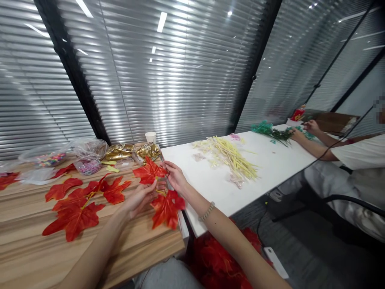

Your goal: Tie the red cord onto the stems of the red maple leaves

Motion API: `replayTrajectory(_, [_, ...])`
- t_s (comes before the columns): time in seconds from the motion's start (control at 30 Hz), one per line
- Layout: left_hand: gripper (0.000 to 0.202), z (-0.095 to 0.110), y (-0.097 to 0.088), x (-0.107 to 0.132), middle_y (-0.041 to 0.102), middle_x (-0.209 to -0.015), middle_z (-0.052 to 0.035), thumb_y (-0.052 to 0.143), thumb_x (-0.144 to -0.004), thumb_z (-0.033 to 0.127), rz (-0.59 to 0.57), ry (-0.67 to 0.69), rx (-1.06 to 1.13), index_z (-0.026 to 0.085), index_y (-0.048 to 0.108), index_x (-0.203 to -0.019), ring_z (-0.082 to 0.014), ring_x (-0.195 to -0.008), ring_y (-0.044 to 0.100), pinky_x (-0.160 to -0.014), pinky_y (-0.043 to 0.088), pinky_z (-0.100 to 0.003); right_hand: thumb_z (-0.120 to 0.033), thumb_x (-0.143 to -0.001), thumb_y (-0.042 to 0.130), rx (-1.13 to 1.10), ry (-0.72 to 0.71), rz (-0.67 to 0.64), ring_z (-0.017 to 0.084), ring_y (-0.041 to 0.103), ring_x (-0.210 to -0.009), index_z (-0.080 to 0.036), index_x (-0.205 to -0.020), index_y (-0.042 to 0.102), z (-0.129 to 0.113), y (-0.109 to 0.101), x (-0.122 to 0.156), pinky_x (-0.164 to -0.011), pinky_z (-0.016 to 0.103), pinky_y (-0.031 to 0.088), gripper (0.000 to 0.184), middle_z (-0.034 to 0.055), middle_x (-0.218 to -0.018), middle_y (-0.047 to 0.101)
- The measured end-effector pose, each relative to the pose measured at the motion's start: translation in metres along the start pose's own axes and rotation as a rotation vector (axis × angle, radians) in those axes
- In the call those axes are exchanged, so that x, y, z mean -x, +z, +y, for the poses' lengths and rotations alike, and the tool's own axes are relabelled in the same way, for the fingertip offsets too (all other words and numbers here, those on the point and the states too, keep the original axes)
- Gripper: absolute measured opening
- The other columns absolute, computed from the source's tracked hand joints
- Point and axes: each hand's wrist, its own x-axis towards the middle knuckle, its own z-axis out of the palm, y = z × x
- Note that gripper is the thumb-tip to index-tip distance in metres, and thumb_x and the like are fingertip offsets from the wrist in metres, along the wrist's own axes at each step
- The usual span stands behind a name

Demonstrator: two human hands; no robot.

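My left hand [140, 197] and my right hand [175, 176] together hold a sprig of red artificial maple leaves above the wooden table [36, 257]. The upper leaf [149, 172] sits between my fingertips, and a second leaf [167, 208] hangs below from a thin yellow stem. My right wrist wears a beaded bracelet [207, 211]. More red leaves on a branch [78, 204] lie flat on the wood just left of my left hand.
Clear bags of coloured beads [88, 163], gold foil packets [130, 151] and a paper cup [150, 137] stand at the back. A white table [270, 168] carries yellow stems [231, 156]. Another person's hands [303, 130] work green foliage [270, 131] far right. Red leaves [222, 261] pile on the floor.
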Motion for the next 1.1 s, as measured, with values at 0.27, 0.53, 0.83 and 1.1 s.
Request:
replayTrajectory(0.27, [0.019,-0.008,-0.005,-0.006,0.065,-0.095,-0.0095,0.065,-0.066,0.035,-0.265,-0.155,0.220,0.019,0.064,-0.077,-0.0248,-0.095,0.059,-0.079,0.049,-0.038,-0.011,-0.066,0.060,0.035,-0.024,-0.168,0.015,0.057,-0.099,-0.015,-0.084,0.064,-0.001,0.004,0.004,-0.090,0.028,0.041,0.019,0.0069,-0.095,0.066])
replayTrajectory(0.53, [0.022,0.007,-0.030,-0.007,0.065,-0.086,-0.0098,0.062,-0.067,0.042,-0.251,-0.196,0.194,0.020,0.058,-0.068,-0.0263,-0.084,0.062,-0.065,0.052,-0.036,-0.015,-0.064,0.064,0.128,-0.111,-0.126,0.016,0.059,-0.096,-0.014,-0.083,0.065,-0.001,0.005,0.005,-0.091,0.030,0.040,0.019,0.0078,-0.095,0.066])
replayTrajectory(0.83, [0.024,0.005,-0.012,0.013,0.065,-0.072,-0.0082,0.070,-0.056,0.040,-0.440,-0.266,0.050,0.019,0.065,-0.065,-0.0224,-0.070,0.062,-0.071,0.050,-0.037,-0.018,-0.063,0.065,0.120,-0.208,-0.053,0.014,0.062,-0.083,-0.016,-0.080,0.064,-0.009,0.001,0.001,-0.080,0.026,0.045,0.017,0.0048,-0.088,0.067])
replayTrajectory(1.1, [0.031,0.003,-0.039,0.018,0.057,-0.044,-0.0037,0.079,-0.035,0.037,-0.668,-0.251,-0.090,0.019,0.061,-0.053,-0.0163,-0.039,0.050,-0.041,0.041,-0.028,-0.024,-0.067,0.058,0.174,-0.177,0.128,0.007,0.053,-0.052,-0.015,-0.076,0.061,-0.012,-0.009,-0.006,-0.055,0.021,0.043,0.013,0.0026,-0.076,0.064])
